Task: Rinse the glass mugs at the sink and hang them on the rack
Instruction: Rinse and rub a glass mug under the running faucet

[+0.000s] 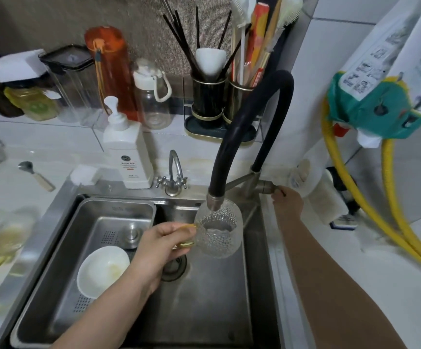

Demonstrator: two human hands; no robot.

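Left hand fingers grip water-filled mug under spout; right hand fingers grip tap lever.

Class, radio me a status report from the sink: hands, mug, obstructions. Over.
Left hand grips mug by handle, under spout. Right hand on tap lever. Bowl sits aside in tray; nothing blocking.

Evenly lit, fairly bright, soft and diffuse from above; no hard shadows. Dull sheen along the steel sink wall right of the left hand's fingers. Strong wide-angle bending at the borders, tile lines curving. Heavily smeared glass mugs far left of those fingers. Mildly soft overall; white tiles beyond the right hand's fingers nearly washed out.
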